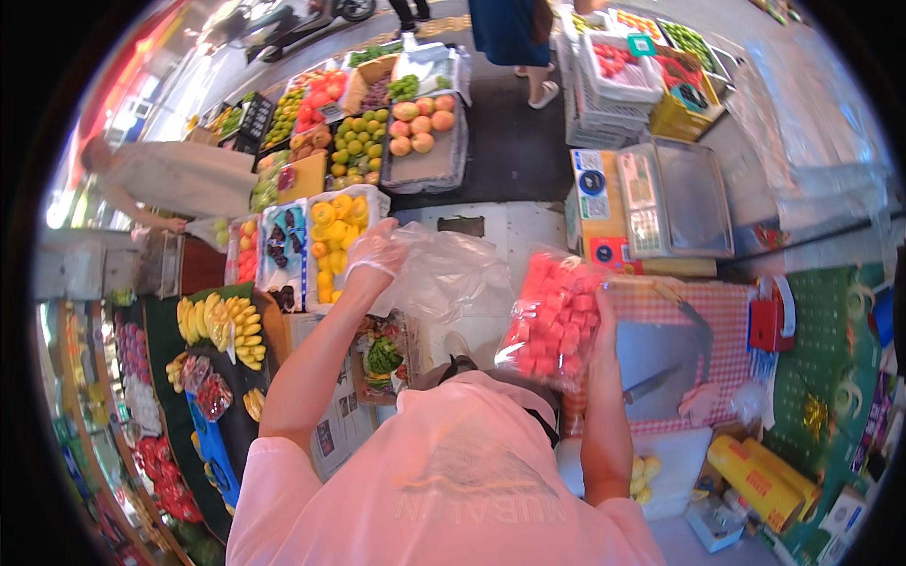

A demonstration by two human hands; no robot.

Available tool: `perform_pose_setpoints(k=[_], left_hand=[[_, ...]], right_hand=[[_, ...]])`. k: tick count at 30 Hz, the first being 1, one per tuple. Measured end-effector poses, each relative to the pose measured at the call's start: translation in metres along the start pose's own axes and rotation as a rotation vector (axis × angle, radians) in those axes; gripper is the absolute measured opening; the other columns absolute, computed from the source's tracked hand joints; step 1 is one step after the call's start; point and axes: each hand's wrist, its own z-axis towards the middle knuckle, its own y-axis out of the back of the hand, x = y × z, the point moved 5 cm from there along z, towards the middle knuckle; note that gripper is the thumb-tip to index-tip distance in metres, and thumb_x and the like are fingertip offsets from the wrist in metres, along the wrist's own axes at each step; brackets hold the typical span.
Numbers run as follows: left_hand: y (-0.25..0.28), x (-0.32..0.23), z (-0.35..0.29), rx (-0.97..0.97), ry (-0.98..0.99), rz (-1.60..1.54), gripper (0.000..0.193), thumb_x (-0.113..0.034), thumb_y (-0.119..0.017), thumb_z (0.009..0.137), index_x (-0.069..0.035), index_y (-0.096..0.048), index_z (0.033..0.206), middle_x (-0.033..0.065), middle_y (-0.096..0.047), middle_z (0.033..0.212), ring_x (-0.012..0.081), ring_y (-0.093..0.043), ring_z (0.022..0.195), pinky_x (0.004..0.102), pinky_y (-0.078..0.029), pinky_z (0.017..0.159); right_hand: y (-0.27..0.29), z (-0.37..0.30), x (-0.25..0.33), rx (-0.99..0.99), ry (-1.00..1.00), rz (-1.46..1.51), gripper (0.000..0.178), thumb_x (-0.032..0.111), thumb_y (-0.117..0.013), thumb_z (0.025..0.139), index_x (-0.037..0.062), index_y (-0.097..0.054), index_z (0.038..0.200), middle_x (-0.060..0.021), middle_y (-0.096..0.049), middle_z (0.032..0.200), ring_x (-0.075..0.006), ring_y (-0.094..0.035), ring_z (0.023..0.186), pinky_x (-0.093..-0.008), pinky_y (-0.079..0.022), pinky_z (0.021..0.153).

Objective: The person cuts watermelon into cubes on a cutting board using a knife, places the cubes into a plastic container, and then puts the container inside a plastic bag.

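Note:
My left hand, in a thin clear glove, is raised beside a crate of yellow fruit. Its fingers are closed on a thin clear plastic bag, which hangs loosely to the right. In my right hand is a clear plastic container of cut watermelon cubes, held by its right side in front of my body. The bag and the container are apart. Just right of the container, a knife lies on a metal board over a red checked cloth.
A weighing scale stands at far right, by a card box. Crates of citrus and pinkish round fruit fill the far left. Bananas lie left. One person stands far left; another stands beyond the crates.

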Motion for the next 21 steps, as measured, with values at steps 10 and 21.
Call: perform_pose_setpoints(k=[10, 21], left_hand=[[0.132, -0.025, -0.046, -0.063, -0.16, 0.113, 0.033, -0.008, -0.061, 0.077, -0.008, -0.064, 0.11, 0.0176, -0.066, 0.081, 0.0357, -0.065, 0.075, 0.0435, -0.051, 0.066], [0.129, 0.011, -0.143, -0.551, -0.298, -0.115, 0.024, -0.015, -0.07, 0.077, -0.007, -0.067, 0.1, 0.0106, -0.062, 0.068, 0.0299, -0.062, 0.058, 0.0383, -0.047, 0.05]], right_hand=[[-0.21, 0.0, -0.093, 0.444, -0.445, -0.037, 0.051, 0.039, -0.049, 0.099, 0.0054, -0.047, 0.137, -0.0127, -0.059, 0.127, -0.0255, -0.058, 0.118, -0.0398, -0.045, 0.104], [-0.306, 0.179, -0.184, 0.64, -0.304, -0.086, 0.043, 0.039, -0.049, 0.098, 0.0082, -0.053, 0.128, -0.0075, -0.063, 0.118, -0.0215, -0.064, 0.102, -0.0378, -0.054, 0.087]])
